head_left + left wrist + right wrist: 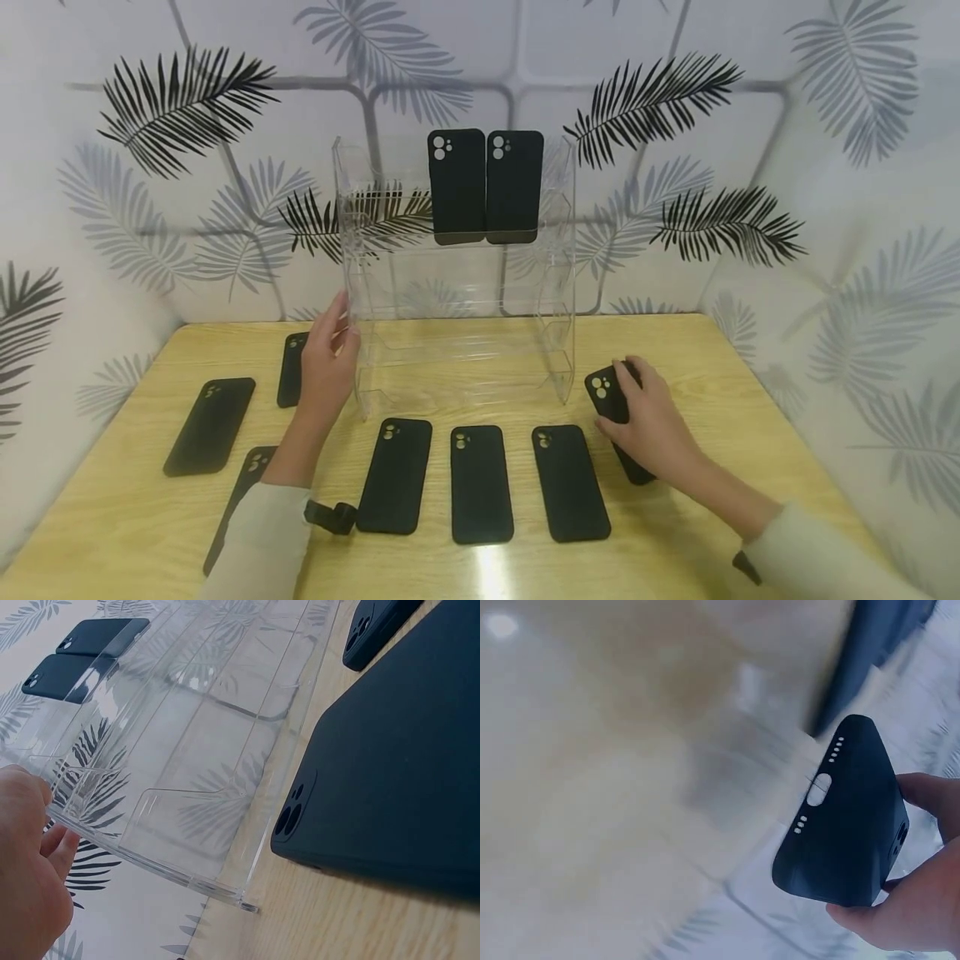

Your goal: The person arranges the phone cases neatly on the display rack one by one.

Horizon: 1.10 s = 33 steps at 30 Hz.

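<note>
My right hand point(651, 417) holds a black phone case point(611, 406) by its long edges, right of the rack. In the right wrist view, that phone case point(847, 825) shows its charging-port cutout and small speaker holes; thumb and fingers sit on opposite sides. My left hand point(330, 358) grips the left side panel of a clear acrylic display rack point(457, 346). The left wrist view has the left hand point(30, 862) with the rack's edge point(150, 866) between thumb and fingers. Two black phone cases point(457, 185) stand side by side on the rack's upper tier.
Along the wooden table point(420, 575), three black phone cases point(482, 483) lie in front of the rack. More cases point(210, 427) lie to its left, two partly hidden by the left arm. Behind stands a leaf-patterned backdrop point(450, 50).
</note>
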Tool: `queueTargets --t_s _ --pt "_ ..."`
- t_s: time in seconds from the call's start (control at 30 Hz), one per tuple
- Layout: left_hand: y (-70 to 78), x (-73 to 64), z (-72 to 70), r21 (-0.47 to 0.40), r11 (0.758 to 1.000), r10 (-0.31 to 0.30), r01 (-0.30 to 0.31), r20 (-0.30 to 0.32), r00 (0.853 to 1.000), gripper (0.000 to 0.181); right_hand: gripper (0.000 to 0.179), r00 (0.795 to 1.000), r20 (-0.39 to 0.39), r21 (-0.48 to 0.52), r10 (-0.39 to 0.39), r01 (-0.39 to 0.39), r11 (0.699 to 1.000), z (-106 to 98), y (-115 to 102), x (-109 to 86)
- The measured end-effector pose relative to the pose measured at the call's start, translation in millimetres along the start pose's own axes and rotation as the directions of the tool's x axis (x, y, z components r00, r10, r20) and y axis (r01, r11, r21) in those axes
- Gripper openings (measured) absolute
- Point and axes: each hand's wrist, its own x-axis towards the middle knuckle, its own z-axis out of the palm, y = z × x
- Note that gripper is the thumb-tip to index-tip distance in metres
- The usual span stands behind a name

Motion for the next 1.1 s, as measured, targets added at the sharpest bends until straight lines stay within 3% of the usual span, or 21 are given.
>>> queueTargets --t_s 0.2,0.4,0.8,1.1 --pt "-1.1 -0.7 1.1 -0.006 1.0 0.007 -0.007 -0.002 1.0 0.056 0.085 0.993 -0.113 0.049 -0.02 0.026 0.998 -26.1 -17.2 34.6" --pt "-1.8 -0.4 0.8 -0.011 1.0 0.015 -0.015 -0.001 1.0 0.056 0.087 0.983 -0.178 0.09 -0.046 0.062 0.994 -37.1 -48.1 68.7" --pt "1.8 -1.1 -0.3 -0.012 1.0 0.006 -0.006 0.008 1.0 0.056 0.09 0.976 -0.215 0.193 -0.045 0.088 0.977 -31.9 -106.6 127.5" --pt "0.3 -0.6 -0.2 -0.016 1.0 -0.001 0.001 0.01 1.0 0.055 0.088 0.952 -0.296 0.172 -0.078 0.133 0.976 -26.6 -141.0 165.8"
